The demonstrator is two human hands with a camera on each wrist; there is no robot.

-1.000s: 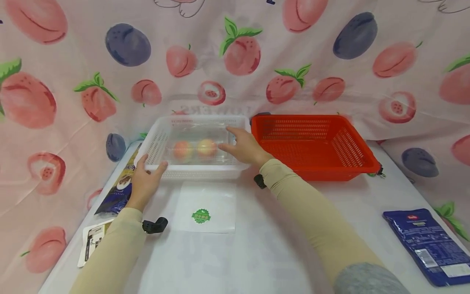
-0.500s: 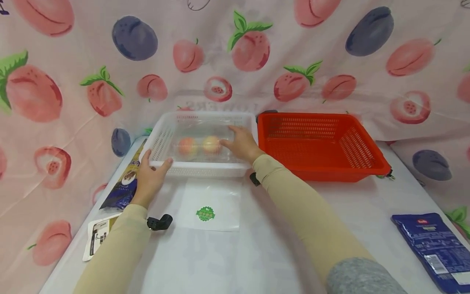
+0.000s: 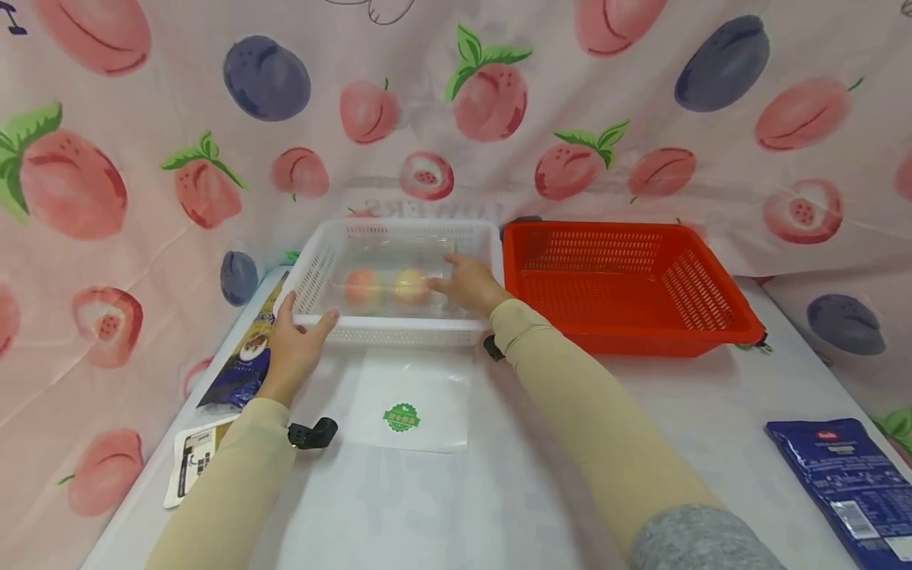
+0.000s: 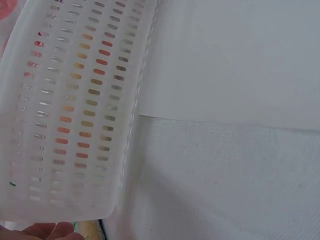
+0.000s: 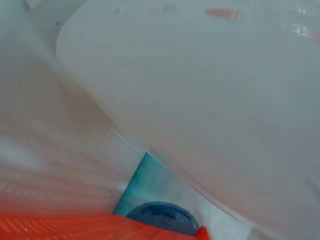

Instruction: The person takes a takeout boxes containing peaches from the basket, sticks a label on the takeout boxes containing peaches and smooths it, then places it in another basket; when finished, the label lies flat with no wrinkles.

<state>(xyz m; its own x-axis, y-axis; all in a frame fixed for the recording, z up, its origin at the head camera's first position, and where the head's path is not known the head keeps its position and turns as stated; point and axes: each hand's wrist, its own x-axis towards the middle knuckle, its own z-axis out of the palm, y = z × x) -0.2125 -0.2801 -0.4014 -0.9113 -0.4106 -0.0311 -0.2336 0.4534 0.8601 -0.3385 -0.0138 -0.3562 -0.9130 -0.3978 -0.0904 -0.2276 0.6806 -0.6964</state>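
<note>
My left hand [image 3: 295,348] grips the front left corner of the white basket [image 3: 406,326], the thumb along its front rim. In the left wrist view, curled fingers [image 4: 57,231] show below the basket's corner. Inside the basket lies a clear plastic box [image 3: 385,261] with two round red-and-yellow fruits [image 3: 363,287] that look like apples. My right hand [image 3: 472,286] reaches over the basket's right side, thumb and forefinger spread at the right end of the box. The right wrist view shows the white basket wall [image 5: 200,100] but hides that hand.
A red basket [image 3: 613,344] stands right beside the white one. In front lies a clear bag [image 3: 435,400] with a green label. Packets [image 3: 238,376] lie on the left, and a blue pouch [image 3: 841,467] lies at the right. A fruit-print curtain [image 3: 499,182] hangs behind.
The view has shifted slightly, so everything appears farther right. My right hand's fingers sit a little lower at the clear box's end. The left hand keeps its place on the basket corner.
</note>
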